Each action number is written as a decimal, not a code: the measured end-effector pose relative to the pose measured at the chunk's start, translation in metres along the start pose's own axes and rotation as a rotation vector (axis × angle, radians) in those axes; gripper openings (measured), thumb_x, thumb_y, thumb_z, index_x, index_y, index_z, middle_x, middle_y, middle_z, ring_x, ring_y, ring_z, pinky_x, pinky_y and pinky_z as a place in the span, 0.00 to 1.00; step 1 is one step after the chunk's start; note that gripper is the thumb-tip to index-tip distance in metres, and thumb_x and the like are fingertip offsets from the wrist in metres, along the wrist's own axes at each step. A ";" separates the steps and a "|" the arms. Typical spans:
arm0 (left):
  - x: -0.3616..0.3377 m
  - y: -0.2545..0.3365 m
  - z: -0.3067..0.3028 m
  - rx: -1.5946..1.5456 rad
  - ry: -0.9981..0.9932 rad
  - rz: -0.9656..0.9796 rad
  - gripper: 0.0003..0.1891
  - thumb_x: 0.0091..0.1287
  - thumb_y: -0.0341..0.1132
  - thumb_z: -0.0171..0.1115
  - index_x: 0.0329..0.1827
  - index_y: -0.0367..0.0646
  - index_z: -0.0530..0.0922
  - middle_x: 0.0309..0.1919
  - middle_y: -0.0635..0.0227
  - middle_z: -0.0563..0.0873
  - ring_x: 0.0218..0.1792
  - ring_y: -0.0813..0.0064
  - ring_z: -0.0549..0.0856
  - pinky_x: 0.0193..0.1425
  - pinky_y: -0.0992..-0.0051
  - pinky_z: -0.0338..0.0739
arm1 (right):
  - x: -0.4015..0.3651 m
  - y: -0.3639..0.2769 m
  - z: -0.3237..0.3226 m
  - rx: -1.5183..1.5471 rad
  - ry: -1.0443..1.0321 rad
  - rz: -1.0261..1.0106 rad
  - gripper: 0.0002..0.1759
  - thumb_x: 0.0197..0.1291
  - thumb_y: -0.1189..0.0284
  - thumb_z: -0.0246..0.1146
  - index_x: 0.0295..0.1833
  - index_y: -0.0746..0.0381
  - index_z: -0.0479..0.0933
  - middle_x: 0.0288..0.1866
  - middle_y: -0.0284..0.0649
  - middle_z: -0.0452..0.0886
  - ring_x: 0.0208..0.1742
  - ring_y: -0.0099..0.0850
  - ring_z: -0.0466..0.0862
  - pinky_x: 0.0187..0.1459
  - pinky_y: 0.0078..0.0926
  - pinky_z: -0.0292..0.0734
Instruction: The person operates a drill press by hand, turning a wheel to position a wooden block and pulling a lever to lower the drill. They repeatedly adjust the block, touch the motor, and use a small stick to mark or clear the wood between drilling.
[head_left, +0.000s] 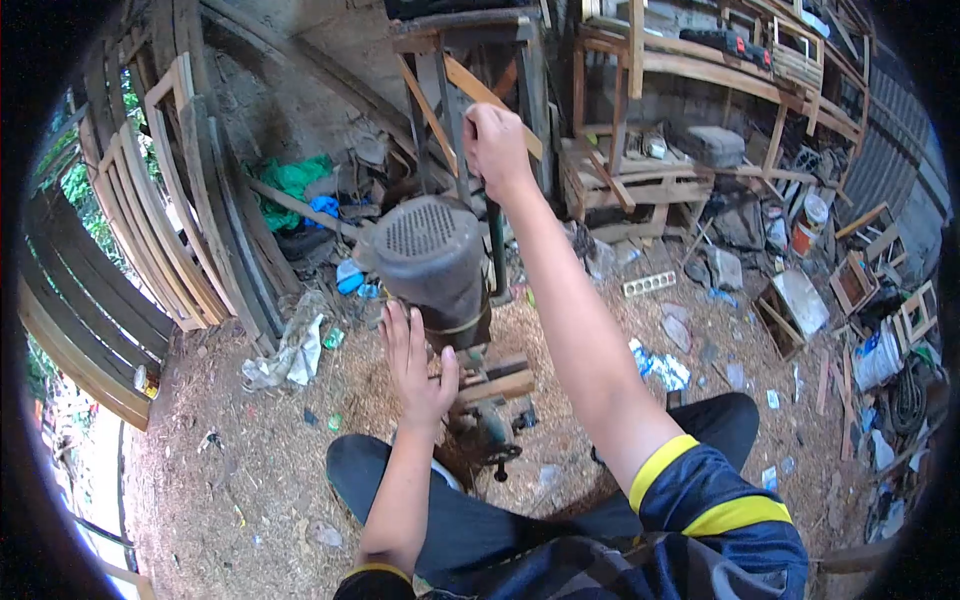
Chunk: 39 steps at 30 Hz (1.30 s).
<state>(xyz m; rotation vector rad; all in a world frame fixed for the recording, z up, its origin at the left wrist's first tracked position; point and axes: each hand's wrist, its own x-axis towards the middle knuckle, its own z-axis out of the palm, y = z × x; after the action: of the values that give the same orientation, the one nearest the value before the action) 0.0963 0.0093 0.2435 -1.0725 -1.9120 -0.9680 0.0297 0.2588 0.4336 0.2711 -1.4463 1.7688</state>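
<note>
A machine with a dark, upright motor housing [425,250] stands in front of me, its round top pierced by a vented grille. My left hand [415,370] has its fingers stretched out at the housing's lower left side; whether it touches is hard to tell. Raised above and to the right of the motor, my right hand [497,150] is closed, and what it holds, if anything, is hidden. A dark green post [497,245] rises behind the housing, below that hand. Under the motor lies a wooden piece [497,387] on the machine, with a small handwheel [500,458] nearer my knees.
Wood shavings cover the ground [250,440]. Wooden frames [160,220] lean at the left. A wooden rack [690,60] and a low bench [640,185] stand at the back right. Buckets [808,225], boxes [795,310] and scraps lie along the right.
</note>
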 end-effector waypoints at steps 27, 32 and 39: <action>0.011 0.025 0.007 0.029 -0.028 0.084 0.42 0.66 0.29 0.61 0.85 0.33 0.58 0.85 0.39 0.54 0.86 0.42 0.53 0.86 0.46 0.43 | -0.058 -0.014 -0.010 0.118 -0.110 0.054 0.16 0.74 0.69 0.57 0.29 0.60 0.73 0.18 0.26 0.70 0.17 0.18 0.66 0.21 0.22 0.57; 0.014 0.022 0.008 0.054 -0.027 0.061 0.40 0.69 0.31 0.58 0.85 0.33 0.57 0.86 0.42 0.53 0.87 0.44 0.51 0.86 0.44 0.38 | -0.069 -0.024 -0.009 0.087 -0.105 -0.082 0.17 0.75 0.69 0.57 0.29 0.60 0.72 0.18 0.28 0.68 0.17 0.18 0.64 0.21 0.22 0.57; 0.012 0.028 0.004 0.057 -0.094 -0.038 0.36 0.77 0.42 0.39 0.85 0.32 0.56 0.86 0.43 0.52 0.87 0.47 0.48 0.85 0.42 0.29 | -0.084 -0.023 -0.012 0.103 -0.121 -0.148 0.17 0.72 0.69 0.56 0.28 0.63 0.74 0.19 0.30 0.71 0.19 0.19 0.66 0.23 0.22 0.60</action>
<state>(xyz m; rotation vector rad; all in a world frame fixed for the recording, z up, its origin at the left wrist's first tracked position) 0.1159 0.0275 0.2589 -1.0691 -2.0306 -0.8923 0.1035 0.2326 0.3944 0.5342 -1.3829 1.7335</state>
